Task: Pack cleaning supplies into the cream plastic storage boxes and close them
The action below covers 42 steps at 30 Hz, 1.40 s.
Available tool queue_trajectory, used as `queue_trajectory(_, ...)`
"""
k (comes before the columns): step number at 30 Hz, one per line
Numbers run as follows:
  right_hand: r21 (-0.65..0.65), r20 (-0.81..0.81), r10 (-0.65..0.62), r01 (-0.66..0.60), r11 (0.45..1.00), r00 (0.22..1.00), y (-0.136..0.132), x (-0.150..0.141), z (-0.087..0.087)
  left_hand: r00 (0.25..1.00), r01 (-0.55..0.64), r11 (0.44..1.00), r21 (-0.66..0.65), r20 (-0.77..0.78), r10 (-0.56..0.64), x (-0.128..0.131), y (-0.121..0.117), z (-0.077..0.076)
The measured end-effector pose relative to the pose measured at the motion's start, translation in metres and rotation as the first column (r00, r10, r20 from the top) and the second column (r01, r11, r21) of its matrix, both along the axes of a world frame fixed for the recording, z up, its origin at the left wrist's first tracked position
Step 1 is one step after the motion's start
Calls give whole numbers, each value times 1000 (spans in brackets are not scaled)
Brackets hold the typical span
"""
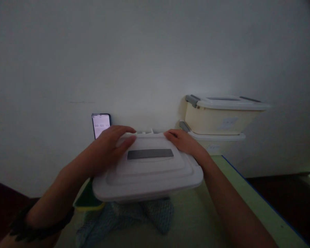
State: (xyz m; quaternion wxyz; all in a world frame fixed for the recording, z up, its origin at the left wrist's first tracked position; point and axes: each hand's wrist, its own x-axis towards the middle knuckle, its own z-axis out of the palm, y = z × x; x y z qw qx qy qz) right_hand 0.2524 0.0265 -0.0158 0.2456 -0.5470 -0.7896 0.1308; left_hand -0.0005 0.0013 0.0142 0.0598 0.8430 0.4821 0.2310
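A white plastic storage box lid (150,175) with a grey handle strip is in front of me, over the table and tilted toward me. My left hand (112,146) grips its far left side, thumb on top and fingers bent over the edge. On the far right corner, my right hand (181,139) holds the lid with its fingers curled on the rim. A thin pale band shows under the near edge; whether a box is attached below is hidden. Small white pieces (147,131), too small to name, show behind the far edge.
Two lidded cream storage boxes (209,120) are stacked at the right against the wall. A phone (101,124) showing a timer leans on the wall. On the green table (237,186) lie a blue-grey cloth (157,213) and a green-and-yellow sponge-like item (89,198), partly covered.
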Motion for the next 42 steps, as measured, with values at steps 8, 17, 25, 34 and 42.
queue_trajectory(8, 8, -4, -16, 16, 1000, 1000, -2, -1, 0, 946, 84, 984, -154, -297, -128, 9, -12, -13)
queue_trajectory(17, -4, -35, 21, -21, 1000, 999, -1, 1, -2, 967, 101, 975, -197, -212, -143, -2, -2, -7)
queue_trajectory(25, -26, -85, 27, -29, 999, 996, -2, 1, -3, 982, -167, 917, -361, -139, 125, -31, 22, -5)
queue_trajectory(34, -29, -108, 22, -25, 999, 994, -2, 1, -4, 984, -171, 921, -350, -107, 142, -32, 23, -3)
queue_trajectory(42, -40, -107, 20, -24, 999, 994, -2, 2, -4, 989, -111, 893, -437, 39, 141, -40, 22, 0)
